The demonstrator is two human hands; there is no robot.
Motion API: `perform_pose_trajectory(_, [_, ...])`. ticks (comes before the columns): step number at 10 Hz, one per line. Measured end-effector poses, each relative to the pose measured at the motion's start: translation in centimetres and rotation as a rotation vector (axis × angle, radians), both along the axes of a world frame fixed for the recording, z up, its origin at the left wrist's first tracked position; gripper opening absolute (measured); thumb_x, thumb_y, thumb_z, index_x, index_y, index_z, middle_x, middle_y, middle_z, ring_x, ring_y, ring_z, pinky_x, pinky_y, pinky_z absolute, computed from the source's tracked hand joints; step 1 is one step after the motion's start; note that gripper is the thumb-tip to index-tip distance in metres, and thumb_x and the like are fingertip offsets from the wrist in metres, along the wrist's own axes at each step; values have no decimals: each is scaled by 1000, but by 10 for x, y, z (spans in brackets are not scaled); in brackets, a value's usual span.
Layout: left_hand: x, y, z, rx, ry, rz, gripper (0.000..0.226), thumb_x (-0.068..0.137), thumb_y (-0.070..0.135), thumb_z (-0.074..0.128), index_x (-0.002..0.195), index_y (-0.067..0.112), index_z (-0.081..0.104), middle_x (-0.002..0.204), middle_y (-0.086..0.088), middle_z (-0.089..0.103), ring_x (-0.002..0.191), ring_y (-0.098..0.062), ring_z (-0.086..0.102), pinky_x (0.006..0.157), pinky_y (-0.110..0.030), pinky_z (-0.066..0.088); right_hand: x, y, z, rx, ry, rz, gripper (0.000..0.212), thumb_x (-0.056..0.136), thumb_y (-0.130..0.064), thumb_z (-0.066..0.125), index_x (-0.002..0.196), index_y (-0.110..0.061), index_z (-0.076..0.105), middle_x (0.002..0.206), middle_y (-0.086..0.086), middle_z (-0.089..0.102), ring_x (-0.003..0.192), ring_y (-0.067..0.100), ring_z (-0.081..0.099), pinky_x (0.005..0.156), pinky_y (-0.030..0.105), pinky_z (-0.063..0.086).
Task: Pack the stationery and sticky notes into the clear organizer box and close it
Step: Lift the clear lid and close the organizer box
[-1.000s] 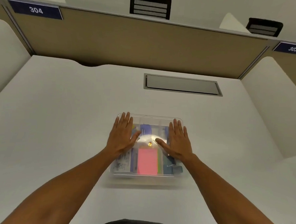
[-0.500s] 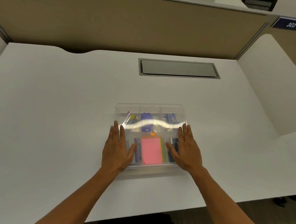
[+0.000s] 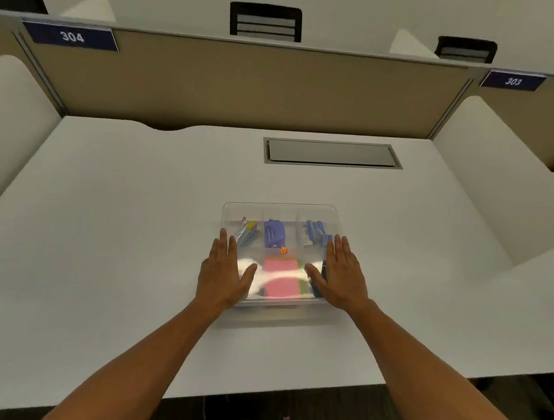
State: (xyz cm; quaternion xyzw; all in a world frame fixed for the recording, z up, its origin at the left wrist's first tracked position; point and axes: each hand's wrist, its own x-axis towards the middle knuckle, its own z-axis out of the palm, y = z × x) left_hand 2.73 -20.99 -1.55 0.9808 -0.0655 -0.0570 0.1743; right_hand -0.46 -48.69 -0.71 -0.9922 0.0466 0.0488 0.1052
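Clear box [image 3: 282,210], lid on, sits mid-worktop [image 3: 107,233].
Left hand [image 3: 222,272] and right hand [image 3: 341,277] lie flat, fingers spread, on the box's near corners; pink notes [image 3: 281,280] lie inside between them.

left hand [image 3: 223,271] flat, palm down, fingers together pointing forward, thumb spread inward. right hand [image 3: 342,277] mirrors it, well apart. both forearms bare, extended forward, converging slightly.
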Motion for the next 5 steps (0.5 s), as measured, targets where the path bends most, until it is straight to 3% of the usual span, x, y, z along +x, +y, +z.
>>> perform_pose_trajectory(2, [1,-9,13,89,31,9,80,93,63,28,153,14,8,162,-8,1,150,-28,-2,120,-47,14,5,-5,7,47,56,34,103,80,-81,9,155,-11,-3,164,10,-4,151,26,-6,121,42,5])
perform_pose_trajectory(5, [-4,-18,65,134,-49,0,83,93,61,38,154,16,6,163,-5,-1,149,-32,-3,119,-45,11,-3,-21,48,24,-32,124,100,85,-79,25,155,-15,-4,163,7,-10,151,25,-8,120,40,1])
